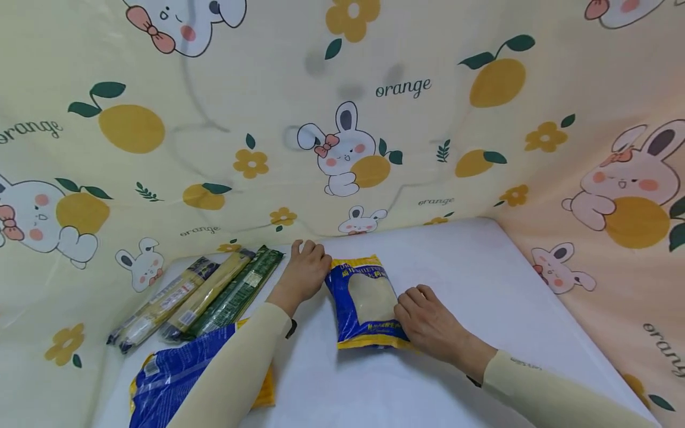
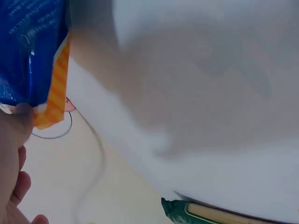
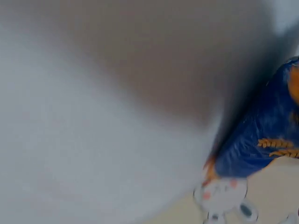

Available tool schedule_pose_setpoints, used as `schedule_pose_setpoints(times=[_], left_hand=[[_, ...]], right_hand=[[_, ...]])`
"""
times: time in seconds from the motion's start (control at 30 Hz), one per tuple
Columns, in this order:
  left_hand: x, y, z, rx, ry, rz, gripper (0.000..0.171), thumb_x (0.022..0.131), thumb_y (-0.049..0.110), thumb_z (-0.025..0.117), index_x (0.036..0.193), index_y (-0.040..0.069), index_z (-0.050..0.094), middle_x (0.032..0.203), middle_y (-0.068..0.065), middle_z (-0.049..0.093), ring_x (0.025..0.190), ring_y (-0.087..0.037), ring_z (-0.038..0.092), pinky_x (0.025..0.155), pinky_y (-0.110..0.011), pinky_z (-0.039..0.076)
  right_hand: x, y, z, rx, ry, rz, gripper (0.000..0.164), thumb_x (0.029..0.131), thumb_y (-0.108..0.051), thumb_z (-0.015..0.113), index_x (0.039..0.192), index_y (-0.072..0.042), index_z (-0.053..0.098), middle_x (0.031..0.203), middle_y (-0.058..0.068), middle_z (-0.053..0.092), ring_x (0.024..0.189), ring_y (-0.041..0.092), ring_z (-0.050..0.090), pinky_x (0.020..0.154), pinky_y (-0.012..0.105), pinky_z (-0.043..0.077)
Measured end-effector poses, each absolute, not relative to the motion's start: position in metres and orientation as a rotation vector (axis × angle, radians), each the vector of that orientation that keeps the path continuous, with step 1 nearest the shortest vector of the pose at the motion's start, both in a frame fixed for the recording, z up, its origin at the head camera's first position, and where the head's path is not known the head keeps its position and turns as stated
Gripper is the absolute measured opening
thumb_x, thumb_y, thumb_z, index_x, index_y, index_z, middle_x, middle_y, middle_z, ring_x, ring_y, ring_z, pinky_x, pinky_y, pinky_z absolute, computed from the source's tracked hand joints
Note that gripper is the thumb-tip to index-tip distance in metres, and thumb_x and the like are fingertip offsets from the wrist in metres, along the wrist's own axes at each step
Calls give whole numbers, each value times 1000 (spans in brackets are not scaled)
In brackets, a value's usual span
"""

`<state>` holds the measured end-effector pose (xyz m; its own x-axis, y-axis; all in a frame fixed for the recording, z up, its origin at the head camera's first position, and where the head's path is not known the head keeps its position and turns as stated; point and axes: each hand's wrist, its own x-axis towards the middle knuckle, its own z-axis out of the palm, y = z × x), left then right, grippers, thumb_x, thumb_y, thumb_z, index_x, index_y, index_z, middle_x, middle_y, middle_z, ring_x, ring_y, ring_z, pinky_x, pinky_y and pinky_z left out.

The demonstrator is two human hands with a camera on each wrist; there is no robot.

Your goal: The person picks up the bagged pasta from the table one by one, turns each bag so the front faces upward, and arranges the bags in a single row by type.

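On the far left, three long packets (image 1: 200, 297) are lying slantwise, side by side, on the white surface (image 1: 455, 261). Nearer me, a second bag (image 1: 176, 368) is lying partly hidden behind my left sleeve (image 1: 230, 368). My left grip (image 1: 307, 272) is pinching the upper left corner of the blue-and-yellow bag (image 1: 369, 297), thumb over its edge; that bag is sitting right of the packets, its pale panel facing up. My right grip (image 1: 428, 324) is curling its fingers onto the lower right edge, so I am holding the bag at opposite corners.

I seem to be positioning this bag. Doing that well, I judge, is calling for equal effort from both sides, because its filling is probably shifting easily, and a one-sided tug is risking a twist. I should be guiding gently, sparing the corner seam, and minding my left forearm over the second bag.
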<state>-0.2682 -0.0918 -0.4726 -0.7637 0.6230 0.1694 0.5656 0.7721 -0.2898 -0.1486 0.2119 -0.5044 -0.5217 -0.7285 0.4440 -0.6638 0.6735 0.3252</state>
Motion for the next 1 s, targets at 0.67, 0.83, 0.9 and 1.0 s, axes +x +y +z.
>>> schedule_pose_setpoints(times=[0.67,0.83,0.9,1.0], left_hand=[[-234,-69,-477,-825,-2657,231,17,108,22,59,111,13,73,112,-7,65,122,-32,56,116,-65,38],[-209,-56,-482,-932,-2715,109,26,108,36,58,116,14,70,122,-5,66,125,-28,57,117,-56,42],[-197,-53,-483,-998,-2793,61,38,109,43,55,131,14,66,136,-6,64,134,-28,55,120,-52,40],[-181,-52,-485,-1074,-2938,-3,63,111,54,43,158,11,47,163,-7,48,155,-27,39,127,-51,30]], right_hand=[[-136,193,-517,1013,-2357,82,24,109,-24,49,93,-9,58,91,3,58,91,26,58,95,50,48],[-142,194,-512,911,-2423,116,28,111,-27,46,98,-8,62,98,6,64,96,28,58,98,51,47],[-142,194,-511,865,-2472,125,28,110,-30,48,105,-7,65,104,8,67,101,30,59,102,53,45],[-143,191,-513,806,-2570,120,36,107,-36,57,122,-4,68,121,12,69,115,33,62,111,59,42]])
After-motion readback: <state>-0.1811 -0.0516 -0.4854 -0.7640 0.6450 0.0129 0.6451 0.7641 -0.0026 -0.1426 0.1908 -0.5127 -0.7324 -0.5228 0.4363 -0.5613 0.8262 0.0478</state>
